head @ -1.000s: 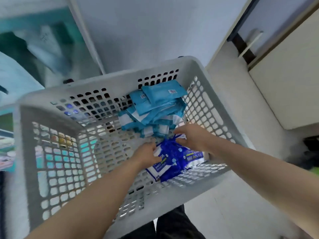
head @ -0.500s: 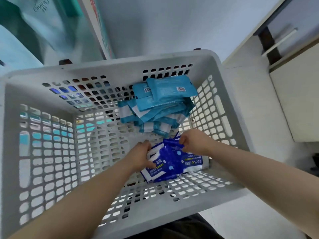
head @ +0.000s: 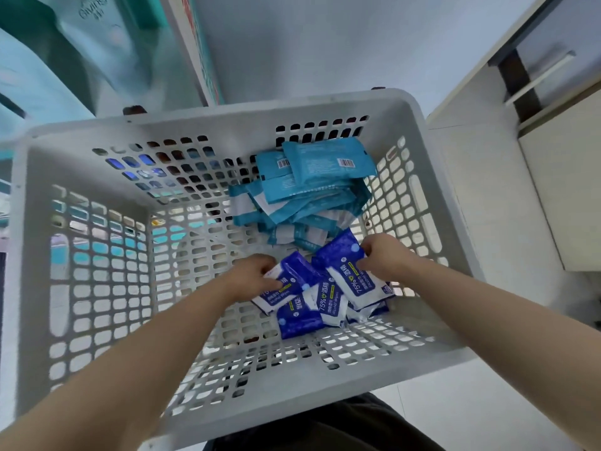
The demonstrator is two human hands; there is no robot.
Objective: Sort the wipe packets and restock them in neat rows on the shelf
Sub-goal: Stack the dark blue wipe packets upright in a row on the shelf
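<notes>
Both my hands reach down into a white perforated basket (head: 227, 122). Several dark blue alcohol wipe packets (head: 312, 307) lie in a loose heap at its near right. My left hand (head: 252, 276) grips one dark blue packet (head: 287, 281) at the heap's left. My right hand (head: 385, 255) pinches another dark blue packet (head: 344, 265), tilted up at the heap's right. Behind them, against the far wall, several light blue wipe packets (head: 302, 193) are piled up, some showing barcodes.
Teal and white shelf goods (head: 65, 53) stand beyond the basket at the upper left, blurred. A white cabinet (head: 566, 177) with a handle stands to the right. The pale floor (head: 487, 415) shows below the basket, with my dark trousers (head: 325, 428) under its near edge.
The view has tilted so the basket sits more squarely below me. My hands have spread the dark blue heap apart, the right one lifting a packet up and to the right.
</notes>
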